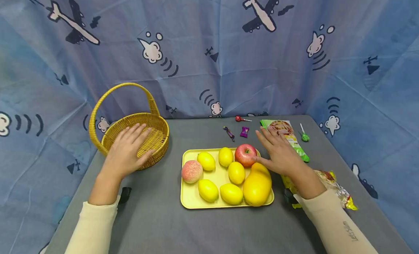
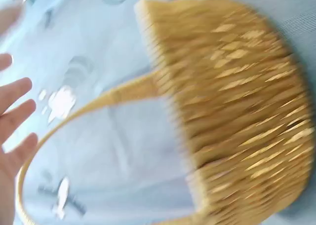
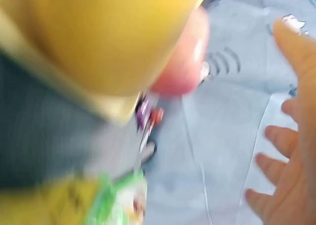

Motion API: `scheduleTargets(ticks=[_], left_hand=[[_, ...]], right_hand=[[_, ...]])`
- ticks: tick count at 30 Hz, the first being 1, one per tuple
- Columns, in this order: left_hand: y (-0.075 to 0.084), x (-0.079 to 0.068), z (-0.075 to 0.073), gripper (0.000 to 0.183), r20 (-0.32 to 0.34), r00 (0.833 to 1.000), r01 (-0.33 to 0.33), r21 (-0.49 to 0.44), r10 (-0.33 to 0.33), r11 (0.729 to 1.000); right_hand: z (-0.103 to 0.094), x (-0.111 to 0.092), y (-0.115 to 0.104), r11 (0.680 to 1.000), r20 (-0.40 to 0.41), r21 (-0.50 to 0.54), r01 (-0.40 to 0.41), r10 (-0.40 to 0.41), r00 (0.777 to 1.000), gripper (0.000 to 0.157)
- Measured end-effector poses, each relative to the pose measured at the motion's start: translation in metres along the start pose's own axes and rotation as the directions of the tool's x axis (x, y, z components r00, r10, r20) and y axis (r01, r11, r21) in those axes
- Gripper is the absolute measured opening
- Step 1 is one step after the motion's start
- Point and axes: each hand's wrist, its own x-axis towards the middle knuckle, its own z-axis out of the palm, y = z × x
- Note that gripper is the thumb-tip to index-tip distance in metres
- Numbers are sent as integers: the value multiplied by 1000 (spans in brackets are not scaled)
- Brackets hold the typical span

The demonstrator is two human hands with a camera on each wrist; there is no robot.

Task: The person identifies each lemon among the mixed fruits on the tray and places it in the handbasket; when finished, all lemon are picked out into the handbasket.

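Note:
My left hand (image 1: 127, 151) is held over the near side of a yellow wicker basket (image 1: 162, 146) with a tall arched handle. Its fingers are spread and grip nothing; in the left wrist view they appear beside the blurred basket (image 2: 237, 101). Past the right end of a yellow tray (image 1: 209, 204), my right hand (image 1: 281, 152) hovers with straight fingers, its thumb close to a red apple (image 1: 243, 154). Several lemons (image 1: 208, 190), a peach (image 1: 192, 171) and a large yellow papaya-like fruit (image 1: 256, 186) lie in the tray. That fruit (image 3: 108, 37) looms large in the right wrist view.
Behind the tray lie a red lollipop (image 1: 238, 118) and two purple-wrapped candies (image 1: 244, 132). A green snack bag (image 1: 294, 137) lies partly under my right hand, with a green lollipop (image 1: 305, 137) beside it. A yellow snack bag (image 1: 340, 190) lies by my right forearm. Patterned blue cloth (image 1: 196, 35) surrounds the table.

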Motion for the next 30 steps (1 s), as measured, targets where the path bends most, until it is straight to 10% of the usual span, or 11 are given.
scheduleTargets(ticks=[3, 7, 13, 20, 26, 30], left_hand=[[-11, 6, -20, 50, -231, 973, 20, 20, -15, 1000], [-24, 7, -42, 40, -471, 876, 137, 40, -102, 990], [-41, -5, -55, 42, -598, 758, 329, 8, -259, 944], [-52, -23, -49, 45, -503, 754, 467, -42, -423, 883], [-58, -30, -43, 37, -446, 772, 475, -69, -453, 877], [-58, -33, -42, 35, -444, 756, 480, -123, -481, 869]], right_hand=[[-3, 5, -14, 982, 45, 183, -38, 31, 999, 75], [2, 8, -35, 941, 84, 335, -42, 14, 996, 64], [21, 0, -62, 894, 87, 444, 55, -104, 991, 55], [28, -6, -87, 868, 171, 491, 72, -177, 969, 56], [31, -4, -95, 885, 248, 448, 127, -259, 933, 62], [32, -1, -96, 887, 314, 440, 141, -299, 901, 67]])
